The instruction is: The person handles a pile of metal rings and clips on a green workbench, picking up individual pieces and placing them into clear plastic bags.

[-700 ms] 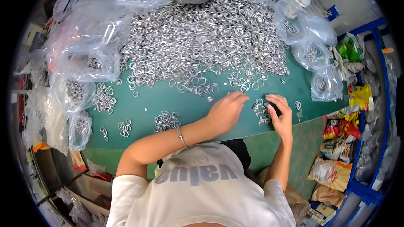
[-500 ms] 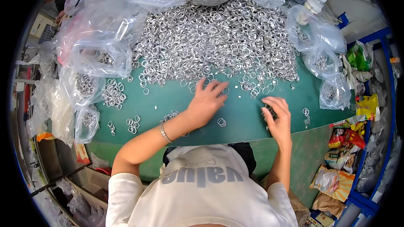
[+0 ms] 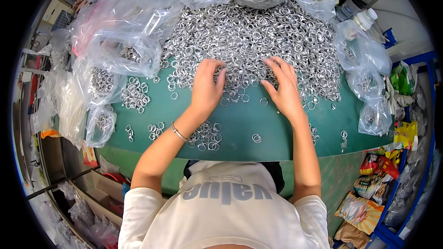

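Observation:
A broad pile of silver metal rings (image 3: 258,37) covers the far middle of the green table (image 3: 230,143). My left hand (image 3: 206,85) rests at the pile's near edge, its thumb apart from the bent fingers. To its right, my right hand (image 3: 285,87) reaches into the same edge with fingers spread and thumb apart. Neither hand shows a ring in its grip, though the fingertips are partly among the rings. A few loose rings (image 3: 240,96) lie between the hands. Closer to me are a small ring group (image 3: 257,138) and a larger cluster (image 3: 206,136) beside my left forearm.
Clear plastic bags of rings (image 3: 121,55) line the left side, with another cluster (image 3: 135,94) near them. More bags (image 3: 364,83) and a white bottle (image 3: 364,20) stand at the right. Blue shelving (image 3: 427,110) with colourful packages is beyond the table's right edge.
Both hands have moved forward to the pile, the left one also leftward and the right one away from the near table edge. The whole view has shifted slightly.

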`<state>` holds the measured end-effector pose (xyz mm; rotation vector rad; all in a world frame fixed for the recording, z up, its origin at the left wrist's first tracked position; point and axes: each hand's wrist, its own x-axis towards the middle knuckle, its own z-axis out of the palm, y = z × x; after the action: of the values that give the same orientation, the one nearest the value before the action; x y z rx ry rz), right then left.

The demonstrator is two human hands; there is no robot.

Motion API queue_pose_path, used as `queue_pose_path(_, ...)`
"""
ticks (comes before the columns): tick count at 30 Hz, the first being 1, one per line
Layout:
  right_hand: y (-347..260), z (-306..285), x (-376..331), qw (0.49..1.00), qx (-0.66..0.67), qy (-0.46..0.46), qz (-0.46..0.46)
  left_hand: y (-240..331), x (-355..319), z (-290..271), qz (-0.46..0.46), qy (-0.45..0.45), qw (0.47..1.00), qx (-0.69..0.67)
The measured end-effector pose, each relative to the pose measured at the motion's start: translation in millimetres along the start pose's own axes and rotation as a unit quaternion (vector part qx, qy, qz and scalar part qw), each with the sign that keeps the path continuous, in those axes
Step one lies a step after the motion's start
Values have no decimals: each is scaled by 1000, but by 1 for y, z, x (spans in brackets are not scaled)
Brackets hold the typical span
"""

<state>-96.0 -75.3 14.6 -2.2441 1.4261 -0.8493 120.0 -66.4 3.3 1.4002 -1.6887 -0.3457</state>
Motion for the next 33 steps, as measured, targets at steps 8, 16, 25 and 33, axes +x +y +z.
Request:
queue_pose_path(8, -4, 15, -9, 992, -97, -47, -65, 6, -16, -3, 137, -187, 959, 165)
queue_pose_path(16, 13, -16, -33, 998, -14, 21, -58, -19, 2, -12, 89, -87, 985, 117)
queue_pose_path(25, 8, -26, -19, 966, -170, 174, 83, -14, 3, -15, 66, -55, 995, 53)
queue_pose_path(33, -32, 13, -13, 998, -20, -24, -56, -5, -33, -20, 123, -223, 962, 93)
